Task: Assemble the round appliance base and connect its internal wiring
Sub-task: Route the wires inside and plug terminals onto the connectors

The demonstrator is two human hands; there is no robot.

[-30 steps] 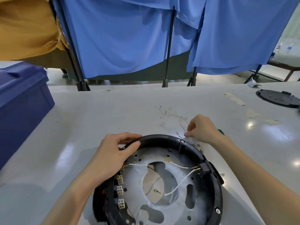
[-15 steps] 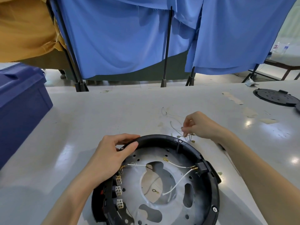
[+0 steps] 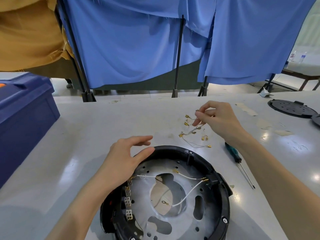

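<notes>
Right hand (image 3: 220, 122) rose, fingers (image 3: 200, 116) pinching brass-tipped wires (image 3: 194, 132); left hand (image 3: 124, 160) loose on round base (image 3: 223, 203).

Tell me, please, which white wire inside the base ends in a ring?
The long curved wire from the right socket; its ring lies over the centre hole, unlike the two shorter wires.

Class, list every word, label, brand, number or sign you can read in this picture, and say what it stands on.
No readable text anywhere in this view.
Bottles on the far right table: labels too small and blurred to read.
Round appliance base, screwdriver, blue crate: no legible marking.
Terminal wires pinched by the right hand: no tags visible.
</notes>
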